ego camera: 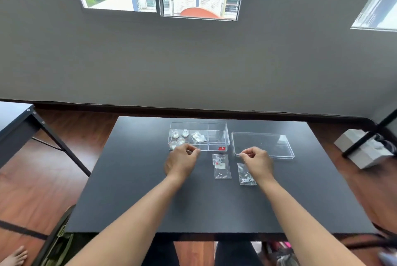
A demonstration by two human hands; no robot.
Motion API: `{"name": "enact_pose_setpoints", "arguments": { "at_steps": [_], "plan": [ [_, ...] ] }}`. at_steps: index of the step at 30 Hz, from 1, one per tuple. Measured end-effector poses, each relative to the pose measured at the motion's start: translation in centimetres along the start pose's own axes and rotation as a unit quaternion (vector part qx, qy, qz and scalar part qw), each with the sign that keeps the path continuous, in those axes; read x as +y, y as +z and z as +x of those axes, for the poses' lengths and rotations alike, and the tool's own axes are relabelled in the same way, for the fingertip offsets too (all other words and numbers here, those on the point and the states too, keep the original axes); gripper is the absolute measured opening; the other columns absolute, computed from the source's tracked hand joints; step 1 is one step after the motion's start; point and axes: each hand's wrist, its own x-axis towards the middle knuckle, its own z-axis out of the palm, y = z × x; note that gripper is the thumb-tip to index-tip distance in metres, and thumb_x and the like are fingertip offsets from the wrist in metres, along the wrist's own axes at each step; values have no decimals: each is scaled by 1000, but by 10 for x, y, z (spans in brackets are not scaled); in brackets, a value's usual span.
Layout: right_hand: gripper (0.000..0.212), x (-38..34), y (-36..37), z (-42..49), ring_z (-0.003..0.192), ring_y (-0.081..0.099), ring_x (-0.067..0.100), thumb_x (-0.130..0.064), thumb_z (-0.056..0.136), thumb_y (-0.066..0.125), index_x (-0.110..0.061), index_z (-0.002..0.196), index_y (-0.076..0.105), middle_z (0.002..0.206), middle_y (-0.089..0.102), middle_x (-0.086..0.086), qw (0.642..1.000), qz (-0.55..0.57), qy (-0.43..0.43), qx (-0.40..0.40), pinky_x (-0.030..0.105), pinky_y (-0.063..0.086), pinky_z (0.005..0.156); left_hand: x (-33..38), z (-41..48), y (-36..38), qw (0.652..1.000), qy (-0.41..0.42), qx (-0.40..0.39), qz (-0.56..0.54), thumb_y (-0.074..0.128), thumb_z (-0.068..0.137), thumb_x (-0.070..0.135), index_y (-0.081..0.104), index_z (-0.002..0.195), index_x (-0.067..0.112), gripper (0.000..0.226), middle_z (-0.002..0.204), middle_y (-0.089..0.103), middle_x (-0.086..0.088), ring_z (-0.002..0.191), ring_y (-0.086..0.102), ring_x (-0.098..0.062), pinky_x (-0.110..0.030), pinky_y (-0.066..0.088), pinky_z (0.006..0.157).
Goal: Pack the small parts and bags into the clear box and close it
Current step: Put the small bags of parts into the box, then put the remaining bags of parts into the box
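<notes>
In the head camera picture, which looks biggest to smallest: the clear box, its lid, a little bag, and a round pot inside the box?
1. Clear box and lid: about alike in outline, so I won't rank them.
2. Little bag on the table.
3. Round pot in the box, smallest.

A black rectangular tabletop (133, 190) carries a few clear items near its far edge. An open clear box (217, 136) sits at the far middle. Its flat clear lid (263, 144) lies just beside it on the right. Nearer the viewer, two small clear bags lie flat side by side: one bag (222, 166) in front of the box, another bag (246, 176) to its right.
</notes>
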Motion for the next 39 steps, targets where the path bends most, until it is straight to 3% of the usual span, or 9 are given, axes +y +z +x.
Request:
{"name": "enact_pose_setpoints", "arguments": {
  "at_steps": [2, 6, 12, 17, 22, 26, 28, 31, 39],
  "plan": [
    [3, 17, -4, -4, 92, 64, 24, -28, 79, 70, -27, 78, 68, 86, 69, 0, 999, -45, 22, -5, 30, 48, 74, 1, -5, 20, 998, 18, -18, 58, 61, 80, 56, 68, 89, 33, 26, 97, 73, 11, 99, 67, -16, -35, 49, 90],
    [46, 42, -8, -10, 124, 44, 30, -42, 82, 67, -19, 121, 60, 122, 54, 10, 987, -149, 54, -35, 41, 43, 98, 9, -9, 49, 983, 27, -37, 181, 58, 77, 69, 65, 110, 34, 49, 118, 67, 3, 119, 55, -23, -38, 38, 97],
    [54, 44, -8, -16, 124, 42, 30, -50, 82, 66, -19, 125, 55, 126, 50, 11, 984, -163, 63, -33, 41, 41, 100, 25, -6, 68, 982, 1, -29, 187, 64, 73, 66, 62, 110, 28, 53, 124, 59, -6, 122, 48, -28, -41, 37, 99],
    [47, 41, -4, -17, 122, 44, 29, -43, 75, 75, -23, 114, 59, 123, 51, 9, 984, -166, 65, -28, 40, 39, 102, 31, -3, 73, 980, -16, -32, 198, 71, 71, 61, 64, 111, 31, 50, 126, 56, -6, 123, 46, -28, -40, 37, 100],
    [31, 37, 1, -16, 121, 44, 28, -35, 75, 75, -26, 102, 64, 120, 52, 6, 983, -167, 63, -41, 38, 38, 102, 34, -1, 65, 984, -27, -55, 169, 79, 68, 46, 74, 92, 36, 26, 115, 67, 0, 117, 53, -24, -39, 48, 96],
    [20, 40, 2, -16, 115, 52, 25, -26, 76, 73, -24, 95, 66, 114, 59, 4, 990, -120, 53, -49, 36, 44, 95, 34, -3, 61, 983, -7, -69, 169, 81, 70, 36, 62, 117, 34, 51, 124, 65, -1, 121, 55, -25, -37, 48, 93],
    [19, 41, 1, -17, 110, 57, 24, -24, 77, 71, -24, 96, 68, 111, 61, 2, 993, -87, 60, -45, 34, 47, 91, 35, -3, 58, 982, -7, -91, 167, 81, 71, 31, 61, 120, 35, 53, 126, 64, 0, 122, 56, -24, -37, 49, 93],
    [8, 45, 1, -16, 99, 62, 24, -22, 80, 64, -24, 84, 70, 103, 67, 1, 996, -43, 70, -38, 33, 49, 86, 36, -1, 55, 979, -21, -125, 158, 84, 67, 26, 64, 114, 33, 51, 126, 63, 0, 121, 56, -23, -36, 49, 94],
    [24, 53, -2, -7, 60, 61, 14, -12, 78, 69, -26, 58, 66, 66, 70, -7, 993, 83, 81, -35, 30, 51, 68, 26, 0, 48, 987, -14, -141, 72, 83, 64, 33, 61, 79, 32, 27, 97, 73, 9, 98, 65, -14, -28, 47, 77]
  ]
}}
